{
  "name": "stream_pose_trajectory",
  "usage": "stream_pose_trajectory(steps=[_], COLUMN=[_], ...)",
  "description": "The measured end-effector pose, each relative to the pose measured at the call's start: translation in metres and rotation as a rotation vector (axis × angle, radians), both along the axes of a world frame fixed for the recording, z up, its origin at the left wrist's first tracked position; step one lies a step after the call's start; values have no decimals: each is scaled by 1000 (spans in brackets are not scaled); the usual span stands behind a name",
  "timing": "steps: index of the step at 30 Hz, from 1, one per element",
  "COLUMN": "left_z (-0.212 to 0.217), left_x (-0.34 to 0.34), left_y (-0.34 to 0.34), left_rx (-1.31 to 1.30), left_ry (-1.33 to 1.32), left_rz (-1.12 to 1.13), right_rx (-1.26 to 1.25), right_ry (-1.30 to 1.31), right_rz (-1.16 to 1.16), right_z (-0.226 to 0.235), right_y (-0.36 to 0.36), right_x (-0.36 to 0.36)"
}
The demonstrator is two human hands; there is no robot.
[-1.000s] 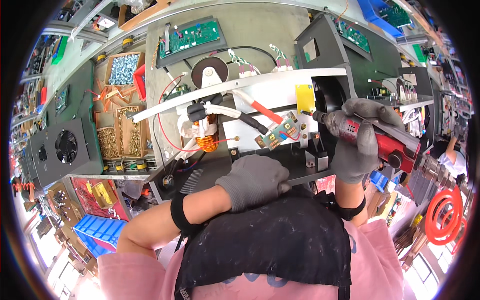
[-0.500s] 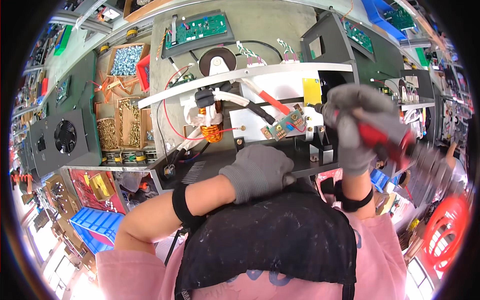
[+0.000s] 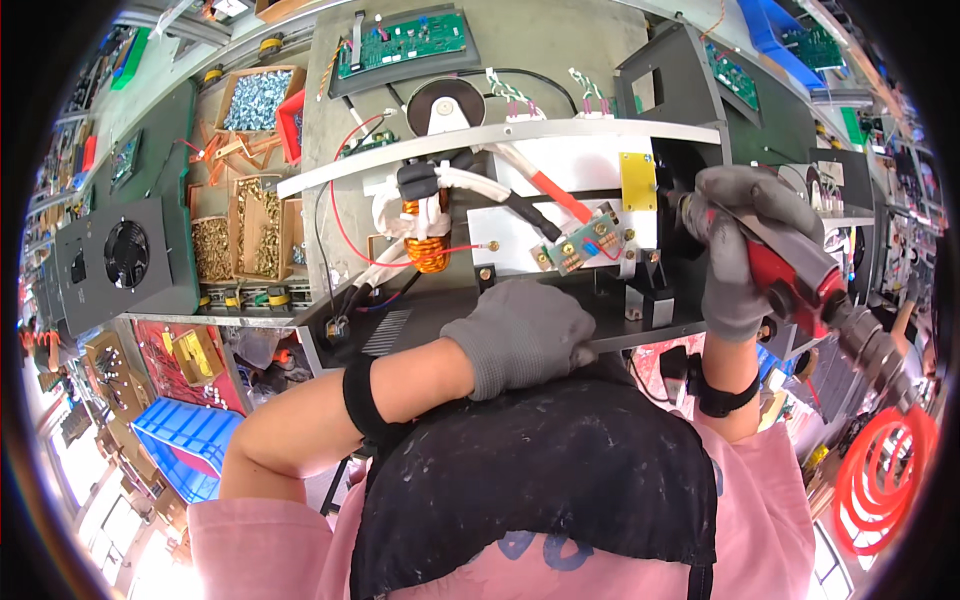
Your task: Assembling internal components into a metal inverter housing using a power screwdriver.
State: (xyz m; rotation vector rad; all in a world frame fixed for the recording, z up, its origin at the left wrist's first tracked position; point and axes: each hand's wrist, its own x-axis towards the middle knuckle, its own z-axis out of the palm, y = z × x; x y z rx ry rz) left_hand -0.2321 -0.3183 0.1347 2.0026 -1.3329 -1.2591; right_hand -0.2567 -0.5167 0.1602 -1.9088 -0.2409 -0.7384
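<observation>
My right hand [image 3: 745, 250], in a grey glove, grips a red and grey air screwdriver [image 3: 790, 270]. Its front end points left toward a yellow plate [image 3: 638, 182] inside a dark metal chassis [image 3: 420, 330]; a dark gap hides what the tip meets, so contact I cannot tell. My left hand [image 3: 525, 335], gloved too, rests as a fist over the chassis's near edge, and anything inside it is hidden. Between the hands lies a small green circuit board [image 3: 580, 245] on white plates. To its left, a copper-wound coil [image 3: 427, 250] sits among thick white and black cables.
A metal bar [image 3: 500, 140] crosses the chassis. Beyond it lies a large green circuit board [image 3: 415, 48]. Boxes of brass fasteners [image 3: 262, 235] and silver fasteners [image 3: 258, 98] stand at left. A red coiled hose [image 3: 880, 480] hangs at right, a blue crate [image 3: 180, 440] lower left.
My right hand and the screwdriver have shifted right, so the tip is farther from the yellow plate. The left hand keeps its fist; the whole view has shifted slightly.
</observation>
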Motion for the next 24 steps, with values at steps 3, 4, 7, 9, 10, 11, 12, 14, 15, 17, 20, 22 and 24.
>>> stream_pose_trajectory(steps=[3, 4, 7, 9, 10, 11, 12, 14, 15, 17, 20, 22, 24], left_z=[0, 0, -1, -3, -4, -4, -5, -3, -2, 3, 10, 12, 10], left_x=[2, 2, 1, 0, -1, -2, -2, 2, 6, 15, 32, 32, 32], left_y=[-2, -3, -3, -1, -1, 0, 0, -3, -5, -11, -16, -23, -26], left_rx=[43, 71, 51, 30, 9, 7, -36, -81, -172, -264, -100, -135, -261], left_ry=[27, 40, 20, 23, 21, 21, 8, -12, 3, 13, 1043, 1145, 1317], left_rz=[-11, -16, -11, -4, 11, 8, 39, 67, 213, 352, 912, 992, 1056], right_rx=[234, 207, 320, 271, 251, 247, 231, 297, 291, 376, 460, 556, 444], right_ry=[-67, -93, -106, -110, -89, -70, -72, -79, -81, -89, -59, -76, -57], right_rz=[-56, -36, 47, 38, 27, 20, 14, 50, 54, 75, 173, 282, 236], right_z=[-1, 0, 2, 3, 4, 5, 7, 14, 19, 29, 42, 49, 53], right_y=[-1, -6, -11, -14, -14, -15, -15, -14, -12, -8, 1, 7, 10], right_x=[-3, -2, -6, -7, -7, -7, -7, -9, -11, -15, -20, -23, -24])
